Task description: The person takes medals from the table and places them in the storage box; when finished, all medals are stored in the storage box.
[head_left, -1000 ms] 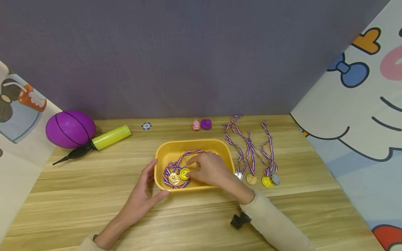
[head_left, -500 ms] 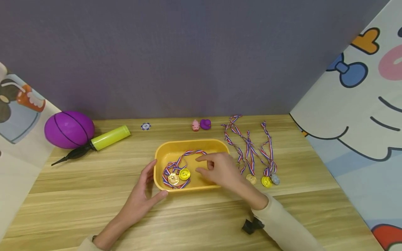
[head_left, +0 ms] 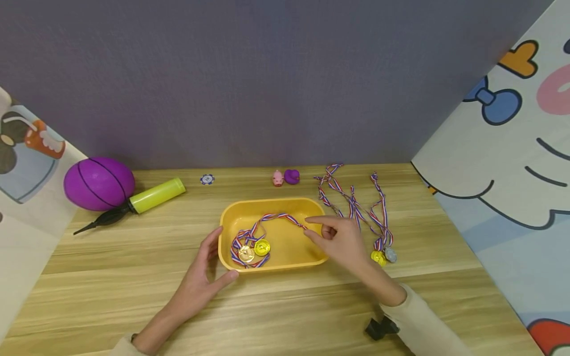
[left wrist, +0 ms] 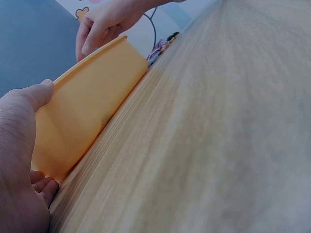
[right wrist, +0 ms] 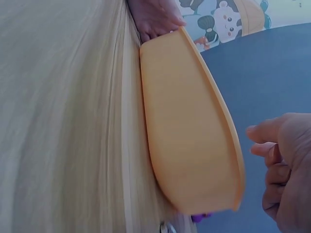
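In the head view my left hand point(head_left: 200, 279) holds the left end of a yellow plastic tub point(head_left: 285, 264), thumb at the front rim and fingers along the side. Inside lie a bronze-gold medal point(head_left: 246, 254) and a bright gold medal point(head_left: 261, 247) with red, white and blue ribbons point(head_left: 242, 237). My right hand point(head_left: 343, 242) hovers over the tub's right end, thumb and index finger apart, other fingers bent, holding nothing. Right of it, a gold medal point(head_left: 378, 258) and a silver medal point(head_left: 390, 254) lie on the table; other medals there are hidden behind the hand.
Several striped ribbons point(head_left: 352, 198) spread right of the tub. Behind it sit a pink pig toy point(head_left: 278, 178), a purple duck point(head_left: 291, 176) and a poker chip point(head_left: 207, 179). A purple ball point(head_left: 99, 184) and a yellow-green hand pump point(head_left: 158, 195) lie far left. A grey partition point(head_left: 276, 84) closes the back.
My right hand has moved right, from beside the gold medal in the tub to above the tub's right end, uncovering more ribbon. The left hand and tub have stayed put.
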{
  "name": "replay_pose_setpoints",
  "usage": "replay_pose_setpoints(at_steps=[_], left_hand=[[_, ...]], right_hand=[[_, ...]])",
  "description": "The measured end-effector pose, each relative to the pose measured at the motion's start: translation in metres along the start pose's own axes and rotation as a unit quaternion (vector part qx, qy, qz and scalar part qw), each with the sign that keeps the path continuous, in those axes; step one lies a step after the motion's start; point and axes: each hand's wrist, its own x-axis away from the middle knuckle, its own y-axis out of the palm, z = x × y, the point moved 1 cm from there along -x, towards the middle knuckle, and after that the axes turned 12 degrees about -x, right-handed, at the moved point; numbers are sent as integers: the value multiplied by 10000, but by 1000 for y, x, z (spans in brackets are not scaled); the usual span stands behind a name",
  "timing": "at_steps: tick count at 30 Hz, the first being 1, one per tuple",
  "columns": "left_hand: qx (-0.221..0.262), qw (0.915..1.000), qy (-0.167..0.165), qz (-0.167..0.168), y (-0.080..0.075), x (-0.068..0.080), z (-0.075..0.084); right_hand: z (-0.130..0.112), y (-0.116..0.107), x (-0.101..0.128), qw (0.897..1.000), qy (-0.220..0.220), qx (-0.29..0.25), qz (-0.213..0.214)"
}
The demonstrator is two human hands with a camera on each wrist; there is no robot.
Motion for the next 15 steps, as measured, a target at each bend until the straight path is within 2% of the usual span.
replay_pose_setpoints(at_steps=[8,15], left_hand=[[49,10000,10,15,-1,0,2],[-94,9999,-80,-4,0,0,1]], right_hand=[[11,-18,12,9990,62,-328,283],[18,-33,23,9971,-80,-273,712]])
